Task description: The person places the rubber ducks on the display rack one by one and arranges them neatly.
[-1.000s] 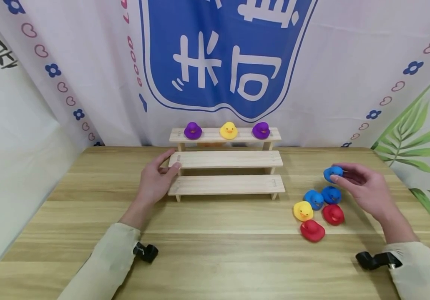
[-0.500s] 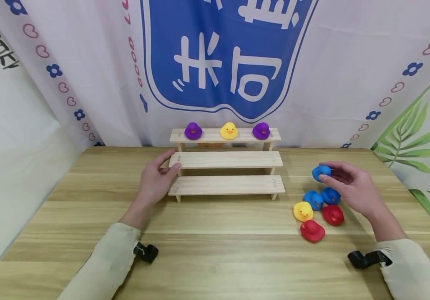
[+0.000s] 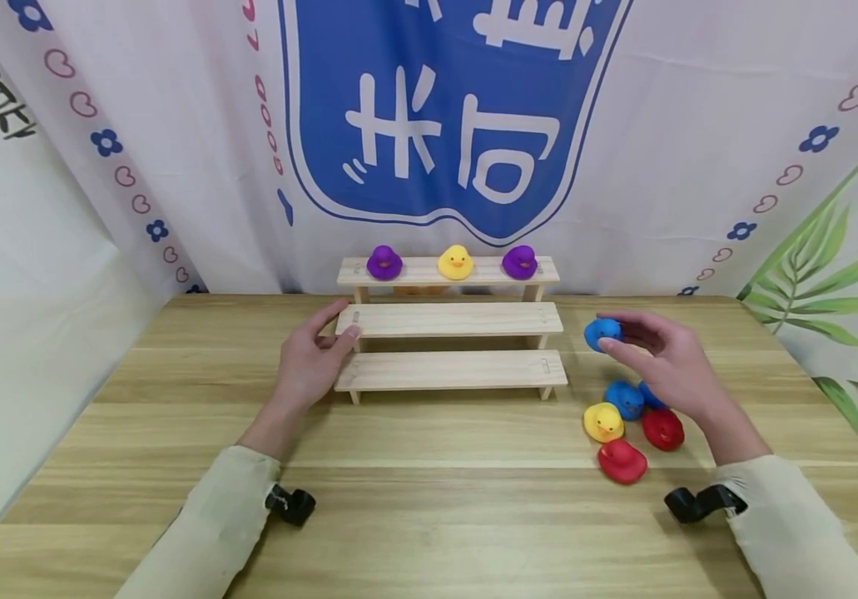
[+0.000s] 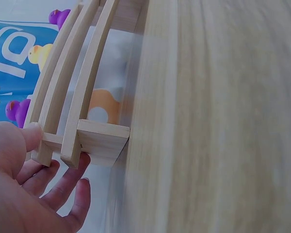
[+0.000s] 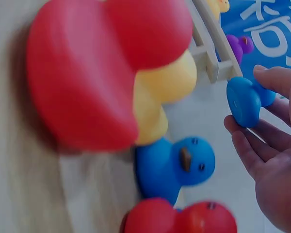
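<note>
A three-tier wooden display stand (image 3: 449, 319) stands on the table. My left hand (image 3: 312, 359) grips its left end, thumb on top of the middle tier and fingers at the side and beneath, as the left wrist view shows. My right hand (image 3: 668, 359) pinches a blue rubber duck (image 3: 602, 334) between thumb and fingers, held right of the middle tier and apart from it. On the top tier sit a purple duck (image 3: 384, 263), a yellow duck (image 3: 455, 263) and another purple duck (image 3: 521, 263).
Below my right hand lie another blue duck (image 3: 625, 401), a partly hidden blue duck (image 3: 653, 395), a yellow duck (image 3: 604, 423) and two red ducks, one nearer (image 3: 622, 462). The wood-grain table (image 3: 429, 516) ends at a printed curtain (image 3: 638, 166) behind the stand.
My right hand has carried the blue duck leftward toward the stand, now covering part of a blue duck on the table. The left hand has stayed at the stand's left end.
</note>
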Available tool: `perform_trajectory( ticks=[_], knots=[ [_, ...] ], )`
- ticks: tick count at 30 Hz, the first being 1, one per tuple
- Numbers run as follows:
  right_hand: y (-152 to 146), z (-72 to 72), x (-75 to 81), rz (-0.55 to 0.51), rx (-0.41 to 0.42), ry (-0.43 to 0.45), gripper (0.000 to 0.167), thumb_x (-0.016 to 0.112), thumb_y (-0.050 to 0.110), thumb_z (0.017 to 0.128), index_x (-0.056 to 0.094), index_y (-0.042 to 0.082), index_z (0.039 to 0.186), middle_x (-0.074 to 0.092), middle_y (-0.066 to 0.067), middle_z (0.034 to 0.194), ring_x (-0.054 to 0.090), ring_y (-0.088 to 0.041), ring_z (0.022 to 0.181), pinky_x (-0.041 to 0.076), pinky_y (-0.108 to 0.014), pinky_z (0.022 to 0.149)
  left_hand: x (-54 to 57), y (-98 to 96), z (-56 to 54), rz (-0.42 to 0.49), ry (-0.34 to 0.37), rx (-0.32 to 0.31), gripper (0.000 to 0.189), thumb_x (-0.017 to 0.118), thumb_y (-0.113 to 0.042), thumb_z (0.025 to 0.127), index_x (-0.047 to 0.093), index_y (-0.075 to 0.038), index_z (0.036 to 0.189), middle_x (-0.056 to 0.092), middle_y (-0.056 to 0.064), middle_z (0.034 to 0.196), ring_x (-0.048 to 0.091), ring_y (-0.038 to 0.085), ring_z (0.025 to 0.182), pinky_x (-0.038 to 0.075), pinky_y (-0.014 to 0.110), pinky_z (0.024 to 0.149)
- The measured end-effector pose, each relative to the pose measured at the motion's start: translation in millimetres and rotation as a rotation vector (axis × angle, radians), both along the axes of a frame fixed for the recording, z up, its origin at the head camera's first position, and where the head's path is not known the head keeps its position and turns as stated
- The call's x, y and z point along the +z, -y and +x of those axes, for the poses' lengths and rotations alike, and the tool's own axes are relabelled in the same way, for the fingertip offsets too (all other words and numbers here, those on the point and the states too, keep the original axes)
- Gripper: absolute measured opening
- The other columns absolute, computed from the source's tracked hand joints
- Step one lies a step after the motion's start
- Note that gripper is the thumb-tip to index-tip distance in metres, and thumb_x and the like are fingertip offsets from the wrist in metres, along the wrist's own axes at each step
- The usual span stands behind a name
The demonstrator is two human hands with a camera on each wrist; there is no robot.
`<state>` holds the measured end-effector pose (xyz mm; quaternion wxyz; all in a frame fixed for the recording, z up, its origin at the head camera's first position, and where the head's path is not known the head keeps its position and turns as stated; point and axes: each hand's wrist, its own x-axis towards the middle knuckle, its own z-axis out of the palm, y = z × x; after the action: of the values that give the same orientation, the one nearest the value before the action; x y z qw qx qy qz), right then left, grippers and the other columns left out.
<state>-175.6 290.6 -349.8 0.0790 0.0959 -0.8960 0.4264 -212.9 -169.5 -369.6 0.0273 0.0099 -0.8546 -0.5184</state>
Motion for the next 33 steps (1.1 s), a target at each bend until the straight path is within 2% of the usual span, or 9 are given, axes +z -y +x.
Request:
perform_trajectory(
  ticks=[6, 9, 15, 19, 29, 33],
  knots=[
    [15.6, -3.5, 4.7, -0.045, 0.058, -0.065, 0.044, 0.07, 0.023, 0.105, 0.062, 0.008, 0.145, 0.067, -0.017, 0.14, 0.061, 0.002, 0.115, 0.047, -0.002, 0.094, 0.6, -0.6, 0.8, -0.004, 0.0, -0.001, 0.058, 0.064, -0.035, 0.107, 0.046, -0.028, 0.162, 0.042, 0.005, 0.171, 0.067, 0.033, 0.129, 0.055, 0.021, 0.083],
    [23.9, -5.2, 5.9, -0.063, 0.082, -0.1, 0.042, 0.07, 0.02, 0.104, 0.063, 0.006, 0.143, 0.067, -0.017, 0.139, 0.06, 0.008, 0.113, 0.047, -0.003, 0.096, 1.3, -0.9, 1.4, -0.008, 0.003, -0.001, 0.058, 0.064, -0.036, 0.107, 0.046, -0.028, 0.162, 0.042, 0.005, 0.171, 0.067, 0.033, 0.129, 0.055, 0.021, 0.084],
    [38.2, -9.3, 8.8, -0.103, 0.119, -0.149, 0.04, 0.07, 0.015, 0.104, 0.064, 0.001, 0.141, 0.069, -0.018, 0.136, 0.062, 0.005, 0.113, 0.047, -0.005, 0.1, 0.8, -0.2, 0.9, 0.005, -0.003, 0.001, 0.058, 0.065, -0.034, 0.107, 0.047, -0.027, 0.161, 0.043, 0.005, 0.17, 0.068, 0.033, 0.127, 0.055, 0.018, 0.079],
    [46.2, -12.4, 10.3, -0.127, 0.14, -0.163, 0.038, 0.069, 0.014, 0.104, 0.065, 0.002, 0.14, 0.069, -0.019, 0.135, 0.063, 0.003, 0.114, 0.048, -0.006, 0.101, 0.2, 0.2, 0.2, 0.002, -0.012, -0.001, 0.057, 0.065, -0.034, 0.107, 0.047, -0.029, 0.161, 0.043, 0.005, 0.17, 0.068, 0.033, 0.126, 0.054, 0.017, 0.079],
    [69.2, -19.5, 9.2, -0.175, 0.215, -0.168, 0.039, 0.071, 0.005, 0.101, 0.064, -0.001, 0.139, 0.069, -0.021, 0.135, 0.065, 0.001, 0.112, 0.05, -0.008, 0.1, -0.1, -0.1, 0.4, -0.009, -0.006, -0.004, 0.058, 0.065, -0.037, 0.107, 0.046, -0.03, 0.161, 0.042, 0.004, 0.17, 0.067, 0.032, 0.129, 0.055, 0.022, 0.086],
    [79.2, -21.0, 11.0, -0.168, 0.224, -0.143, 0.04, 0.071, 0.008, 0.102, 0.064, 0.0, 0.14, 0.069, -0.019, 0.137, 0.065, -0.004, 0.115, 0.049, -0.008, 0.101, 0.0, 0.2, 0.2, -0.004, 0.001, -0.004, 0.058, 0.065, -0.038, 0.107, 0.046, -0.031, 0.161, 0.042, 0.003, 0.171, 0.066, 0.032, 0.13, 0.055, 0.022, 0.086]
  ],
)
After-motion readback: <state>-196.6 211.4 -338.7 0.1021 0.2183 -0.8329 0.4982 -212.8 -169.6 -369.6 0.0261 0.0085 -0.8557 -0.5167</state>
